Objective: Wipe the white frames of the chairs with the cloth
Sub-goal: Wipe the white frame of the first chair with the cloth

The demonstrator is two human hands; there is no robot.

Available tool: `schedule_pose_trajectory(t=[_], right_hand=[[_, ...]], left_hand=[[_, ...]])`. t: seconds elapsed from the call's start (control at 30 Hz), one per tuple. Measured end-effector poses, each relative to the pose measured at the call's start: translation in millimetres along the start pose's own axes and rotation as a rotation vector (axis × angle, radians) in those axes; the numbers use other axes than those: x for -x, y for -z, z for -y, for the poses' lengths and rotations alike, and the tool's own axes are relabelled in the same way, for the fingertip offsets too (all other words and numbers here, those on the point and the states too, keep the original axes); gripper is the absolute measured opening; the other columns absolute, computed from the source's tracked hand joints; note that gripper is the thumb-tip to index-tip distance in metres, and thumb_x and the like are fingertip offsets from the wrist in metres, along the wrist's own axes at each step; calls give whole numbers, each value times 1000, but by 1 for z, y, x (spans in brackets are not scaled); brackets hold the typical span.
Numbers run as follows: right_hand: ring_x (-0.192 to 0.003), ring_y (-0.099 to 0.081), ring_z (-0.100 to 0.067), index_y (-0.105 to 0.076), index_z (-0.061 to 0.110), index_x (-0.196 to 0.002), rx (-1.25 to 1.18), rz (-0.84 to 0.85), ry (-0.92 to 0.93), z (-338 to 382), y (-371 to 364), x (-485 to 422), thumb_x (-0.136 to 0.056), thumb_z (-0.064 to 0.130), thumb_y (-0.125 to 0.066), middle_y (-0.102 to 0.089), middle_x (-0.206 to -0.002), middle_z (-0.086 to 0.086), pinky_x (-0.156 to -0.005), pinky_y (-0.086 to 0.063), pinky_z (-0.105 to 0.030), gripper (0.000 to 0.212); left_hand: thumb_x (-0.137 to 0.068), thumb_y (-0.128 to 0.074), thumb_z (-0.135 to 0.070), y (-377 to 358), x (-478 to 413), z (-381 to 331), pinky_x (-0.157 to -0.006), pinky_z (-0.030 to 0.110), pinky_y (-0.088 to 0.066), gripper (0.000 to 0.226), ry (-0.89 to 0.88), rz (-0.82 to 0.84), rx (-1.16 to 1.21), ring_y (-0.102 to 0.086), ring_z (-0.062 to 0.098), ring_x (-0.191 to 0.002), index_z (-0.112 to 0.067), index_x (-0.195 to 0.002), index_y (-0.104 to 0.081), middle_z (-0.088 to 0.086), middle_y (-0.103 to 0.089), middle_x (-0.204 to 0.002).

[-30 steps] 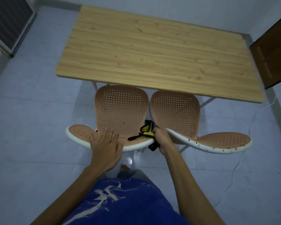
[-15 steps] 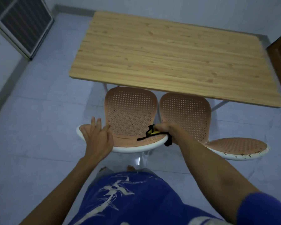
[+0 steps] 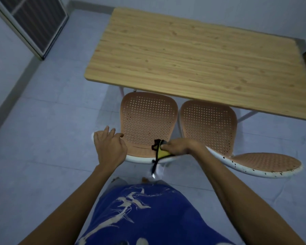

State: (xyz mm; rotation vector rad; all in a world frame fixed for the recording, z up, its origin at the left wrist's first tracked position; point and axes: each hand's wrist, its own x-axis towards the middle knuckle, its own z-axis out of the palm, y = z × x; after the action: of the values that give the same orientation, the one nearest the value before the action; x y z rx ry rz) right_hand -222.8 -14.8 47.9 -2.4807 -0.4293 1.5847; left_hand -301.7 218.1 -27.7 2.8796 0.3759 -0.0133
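Two orange perforated plastic chairs point(image 3: 208, 128) with white frames stand tucked against the near edge of the light wooden table point(image 3: 193, 55). At the chair nearer the table's left corner point(image 3: 147, 121), the right hand point(image 3: 180, 147) pinches a yellow black-edged cloth point(image 3: 160, 153) against the backrest's white rim point(image 3: 140, 158). The left hand point(image 3: 109, 147) rests loose-fingered on that backrest's left end, holding nothing.

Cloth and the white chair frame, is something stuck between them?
Nothing visible is. The right hand holds the yellow cloth right against the white frame of the left chair. The left hand rests on that chair further left, clear of the cloth.
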Motion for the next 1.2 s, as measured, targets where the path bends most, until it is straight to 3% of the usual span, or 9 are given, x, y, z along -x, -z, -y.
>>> schedule_pose_trajectory(t=[0.2,0.4,0.63,0.73,0.87,0.97,1.07,1.13,1.2], right_hand=[[-129,-50,-28,-48,13,-145,132,-7,-42,-16,3,-21,-107,45,-29,-53,-145,-12,-101,-34,-32,53],[-141,-40,-28,-38,15,-152,23,-3,243,61,-27,-18,-109,37,-24,-39,-158,-10,-115,-26,-36,51],[-132,-47,-27,-53,14,-139,105,2,-48,22,-8,-43,-107,40,-24,-48,-150,-12,-114,-32,-44,51],[-124,-52,-28,-55,9,-136,52,-38,74,27,-15,-24,-108,34,-28,-53,-142,-14,-105,-37,-39,46],[-143,-35,-23,-36,20,-154,-16,-4,296,76,-21,-20,-110,37,-26,-35,-159,0,-111,-24,-29,48],[-151,-25,-23,-22,24,-159,-41,45,236,88,-19,-52,-108,46,-18,-24,-165,-1,-120,-14,-35,55],[-149,-29,-26,-24,21,-158,18,81,104,65,-17,-56,-106,54,-14,-28,-164,-5,-121,-16,-39,63],[-151,-22,-19,-15,24,-160,-6,104,116,50,-19,-55,-108,49,-16,-20,-165,2,-120,-16,-30,58],[-147,-31,-23,-29,11,-156,-35,171,133,68,-19,-50,-109,23,-28,-28,-163,-10,-107,-31,-14,48]], left_hand=[[-85,-39,-17,3,6,3,-116,52,-12,42,4,-22,48,-31,33,-141,-8,-115,-67,19,-49,-141],[-92,-21,-25,5,11,-2,-117,56,-6,56,140,-43,106,-14,30,-148,-2,-140,-39,20,-31,-153],[-102,-23,-27,6,8,19,-118,51,4,52,195,8,210,5,28,-149,-4,-149,-20,16,-8,-161],[-104,-19,-33,6,17,37,-117,47,10,58,236,57,282,10,24,-149,-5,-152,-7,10,2,-162],[-104,-22,-30,4,10,40,-121,43,4,59,197,60,473,7,19,-148,-2,-152,-2,8,2,-162],[-104,-21,-33,7,13,40,-118,28,7,60,183,88,522,10,9,-145,-5,-152,1,4,5,-162],[-104,-21,-32,19,11,59,-114,19,6,58,112,206,548,8,8,-146,-8,-152,-1,2,4,-162],[-104,-23,-31,24,9,71,-114,20,3,57,61,258,579,5,9,-147,-9,-152,-1,0,3,-161],[-104,-22,-32,22,10,71,-116,24,4,58,27,241,580,8,13,-147,-7,-152,0,1,6,-159]])
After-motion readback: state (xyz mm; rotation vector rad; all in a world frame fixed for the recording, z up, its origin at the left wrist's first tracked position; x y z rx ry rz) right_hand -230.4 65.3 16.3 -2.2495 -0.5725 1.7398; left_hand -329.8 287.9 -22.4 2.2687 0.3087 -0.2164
